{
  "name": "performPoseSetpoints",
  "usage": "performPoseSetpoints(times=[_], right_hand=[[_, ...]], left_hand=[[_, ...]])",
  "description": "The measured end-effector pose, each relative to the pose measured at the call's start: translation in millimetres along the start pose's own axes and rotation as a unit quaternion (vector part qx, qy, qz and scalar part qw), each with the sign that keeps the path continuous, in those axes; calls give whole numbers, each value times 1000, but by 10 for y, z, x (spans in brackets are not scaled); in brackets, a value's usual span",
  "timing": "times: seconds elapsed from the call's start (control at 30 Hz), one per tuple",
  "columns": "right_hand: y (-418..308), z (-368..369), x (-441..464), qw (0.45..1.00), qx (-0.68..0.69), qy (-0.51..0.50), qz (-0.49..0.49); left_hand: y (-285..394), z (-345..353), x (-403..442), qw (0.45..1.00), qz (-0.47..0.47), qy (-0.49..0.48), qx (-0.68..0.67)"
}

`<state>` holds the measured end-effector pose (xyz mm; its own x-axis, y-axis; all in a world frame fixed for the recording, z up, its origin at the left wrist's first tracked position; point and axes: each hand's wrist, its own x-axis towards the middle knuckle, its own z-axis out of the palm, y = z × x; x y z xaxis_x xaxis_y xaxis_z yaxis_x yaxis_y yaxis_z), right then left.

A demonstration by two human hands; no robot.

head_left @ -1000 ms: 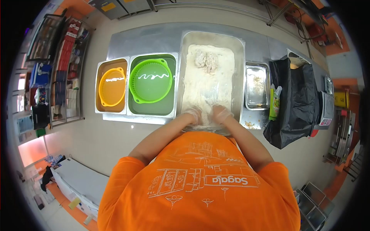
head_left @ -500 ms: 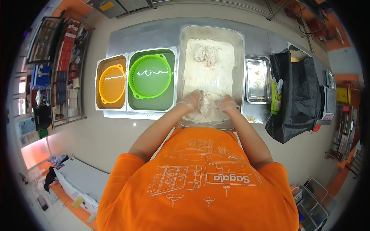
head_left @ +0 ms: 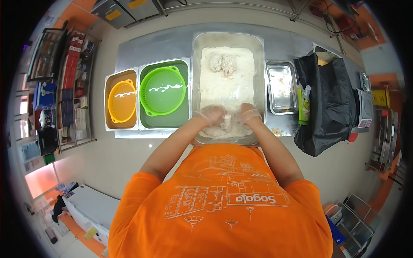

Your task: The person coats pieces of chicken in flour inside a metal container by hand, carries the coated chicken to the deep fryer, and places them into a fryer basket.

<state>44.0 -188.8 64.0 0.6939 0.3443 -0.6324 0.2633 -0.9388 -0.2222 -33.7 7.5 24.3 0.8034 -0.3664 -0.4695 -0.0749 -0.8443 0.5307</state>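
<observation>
Both my hands wear clear plastic gloves inside a deep metal pan (head_left: 260, 64) spread with white flour (head_left: 228, 89). My left hand (head_left: 213, 115) is at the pan's near left, its fingers bent and smeared by motion beside a flour-coated piece (head_left: 226, 124). Opposite it, my right hand (head_left: 248, 112) has its fingers curled in at the near right side; what they hold, if anything, is hidden. More flour-coated pieces (head_left: 223, 65) lie heaped at the far end of the pan. Loose flour and coated lumps surround both hands.
Left of the pan, a green basket (head_left: 184, 90) and an orange basket (head_left: 111, 103) sit in metal pans of liquid. To the right are a shallow metal tray (head_left: 282, 88), a green packet (head_left: 304, 107) and a large black bag (head_left: 329, 103) on the steel table (head_left: 172, 41).
My hands have drawn closer together around the near flour-coated piece, the right one curling inward. The camera view has shifted slightly, moving the table items left. The far heap appears unchanged.
</observation>
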Motion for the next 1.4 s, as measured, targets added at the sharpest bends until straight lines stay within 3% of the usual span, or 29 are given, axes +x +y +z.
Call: performPoseSetpoints(times=[0.07, 0.17, 0.27, 0.37, 0.47, 0.57, 0.67, 0.77, 0.87, 0.97, 1.07, 1.13, 1.2, 1.27, 1.37, 1.4], right_hand=[[-80, -143, -106, 1000, -3, 11, 26], [-27, 31, 96, 996, 21, 76, 45], [-232, -55, 43, 994, 34, 93, -47], [-331, -74, 137, 990, 38, 135, 5], [-362, -41, 245, 989, 45, 135, -43], [-376, -170, 209, 985, 49, 161, -37], [-316, -216, 258, 984, 41, 172, -36], [-321, -344, 312, 983, 20, 178, -33], [-291, -498, 532, 974, 24, 223, -32], [-233, -597, 583, 963, 82, 257, -8], [41, -162, 855, 987, 16, 158, -36], [-181, -113, 549, 997, -9, 31, -63], [-218, 307, 526, 977, 123, -32, -173], [-315, 646, 440, 953, 172, -40, -244], [-406, 1071, 579, 917, -51, -119, -377], [-400, 1079, 553, 919, -40, -125, -371]], left_hand=[[-8, -156, -30, 999, -38, 26, -9], [16, -295, 160, 975, -210, 54, -38], [183, -410, 133, 971, -205, 102, -66], [-18, -254, 361, 957, -218, 187, -50], [152, -383, 227, 956, -176, 230, -50], [-64, -177, 381, 975, -112, 193, -15], [126, -421, 257, 941, -163, 294, -33], [-164, -394, 558, 948, -78, 307, 3], [-41, -795, 610, 955, -61, 290, 32], [100, -809, 585, 897, -89, 428, -69], [41, -545, 374, 953, -200, 227, 14], [54, -290, 204, 963, -230, -73, 117], [102, -45, -60, 955, -176, -214, 106], [339, -121, -323, 951, -189, -238, 47], [334, -70, -379, 958, -183, -221, 22], [283, -5, -363, 962, -176, -206, 24]])
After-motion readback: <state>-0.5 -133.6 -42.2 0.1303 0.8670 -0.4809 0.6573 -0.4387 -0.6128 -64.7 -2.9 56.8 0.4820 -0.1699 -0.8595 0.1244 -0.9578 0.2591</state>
